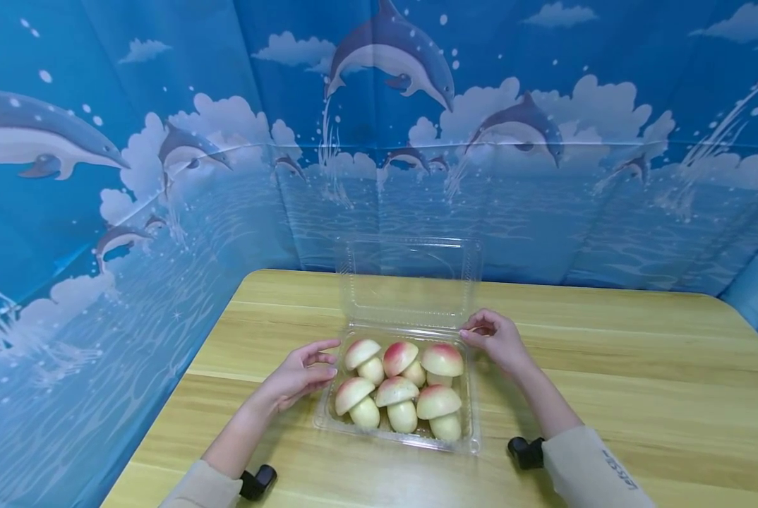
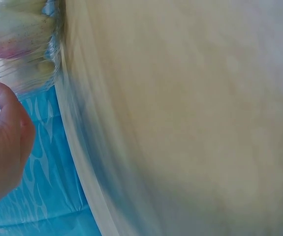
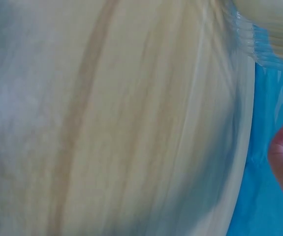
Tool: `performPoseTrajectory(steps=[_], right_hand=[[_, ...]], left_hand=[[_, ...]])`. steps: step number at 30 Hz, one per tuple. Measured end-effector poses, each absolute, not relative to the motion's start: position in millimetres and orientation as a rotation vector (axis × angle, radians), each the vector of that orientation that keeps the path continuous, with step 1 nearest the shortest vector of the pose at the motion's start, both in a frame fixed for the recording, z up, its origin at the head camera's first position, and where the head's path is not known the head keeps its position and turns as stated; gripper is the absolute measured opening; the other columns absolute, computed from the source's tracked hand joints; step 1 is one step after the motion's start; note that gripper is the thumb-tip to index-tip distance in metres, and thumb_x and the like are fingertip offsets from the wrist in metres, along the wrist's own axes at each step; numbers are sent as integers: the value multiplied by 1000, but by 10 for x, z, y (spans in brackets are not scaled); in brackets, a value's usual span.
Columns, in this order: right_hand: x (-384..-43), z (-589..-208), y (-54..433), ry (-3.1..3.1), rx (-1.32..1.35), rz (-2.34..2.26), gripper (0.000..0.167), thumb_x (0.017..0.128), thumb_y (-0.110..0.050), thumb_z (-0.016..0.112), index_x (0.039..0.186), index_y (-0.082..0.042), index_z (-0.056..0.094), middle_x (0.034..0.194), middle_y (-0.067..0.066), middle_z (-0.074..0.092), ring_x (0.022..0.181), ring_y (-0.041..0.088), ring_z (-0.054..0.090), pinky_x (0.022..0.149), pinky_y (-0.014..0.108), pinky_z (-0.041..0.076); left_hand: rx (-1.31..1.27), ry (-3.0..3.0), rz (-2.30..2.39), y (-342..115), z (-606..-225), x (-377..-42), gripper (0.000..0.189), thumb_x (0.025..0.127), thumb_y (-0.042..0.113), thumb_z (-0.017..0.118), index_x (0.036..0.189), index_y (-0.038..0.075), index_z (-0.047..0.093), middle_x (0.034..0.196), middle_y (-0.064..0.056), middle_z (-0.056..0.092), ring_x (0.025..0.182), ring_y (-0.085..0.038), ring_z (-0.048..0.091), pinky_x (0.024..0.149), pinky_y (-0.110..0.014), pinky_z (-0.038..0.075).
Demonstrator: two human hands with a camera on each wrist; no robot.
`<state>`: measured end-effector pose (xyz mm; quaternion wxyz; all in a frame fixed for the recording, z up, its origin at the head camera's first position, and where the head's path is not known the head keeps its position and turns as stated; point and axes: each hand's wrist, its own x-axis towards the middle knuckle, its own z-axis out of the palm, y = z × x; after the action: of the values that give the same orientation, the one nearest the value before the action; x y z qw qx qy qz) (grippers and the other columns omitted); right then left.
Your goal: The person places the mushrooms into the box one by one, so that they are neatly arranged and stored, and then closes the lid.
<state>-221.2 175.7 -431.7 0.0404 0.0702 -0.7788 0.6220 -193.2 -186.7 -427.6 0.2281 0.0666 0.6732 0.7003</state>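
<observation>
A clear plastic clamshell box (image 1: 394, 439) stands on the table with its lid (image 1: 411, 279) raised at the back. Inside lie several mushroom-shaped pieces (image 1: 401, 416), pale yellow with pink-tinged domed caps, set in two rows. My left hand (image 1: 296, 374) is beside the box's left wall, its fingers extended and thumb apart from them. At the back right corner, close to the hinge, is my right hand (image 1: 496, 342), fingers loosely bent and fingertips right at the rim. Each wrist view shows only part of its hand, with a piece of the box above.
The light wooden table (image 1: 639, 367) reaches far to the right of the box. Behind and to the left hangs a blue curtain (image 1: 226, 190) with dolphins, close to the table's edges. A black device is worn at each wrist.
</observation>
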Motion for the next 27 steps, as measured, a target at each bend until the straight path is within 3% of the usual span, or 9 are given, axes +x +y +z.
performPoseTrajectory(steps=[13,27], right_hand=[[-2163,-4285,1795,-2513,197,1626,16,83,-14,71,87,1,65,89,11,62,74,19,52,56,27,44],[-2123,-4239,1726,-2598,197,1285,5,83,-11,69,81,-7,69,82,6,66,67,19,50,57,30,41]], left_hand=[[175,1854,1936,-1850,-4284,-1923,63,85,-4,59,142,-2,32,107,-10,48,77,-8,54,71,-19,49],[187,1875,1926,-1852,-4286,-1928,62,86,-3,59,142,-2,32,108,-11,47,77,-8,53,71,-19,50]])
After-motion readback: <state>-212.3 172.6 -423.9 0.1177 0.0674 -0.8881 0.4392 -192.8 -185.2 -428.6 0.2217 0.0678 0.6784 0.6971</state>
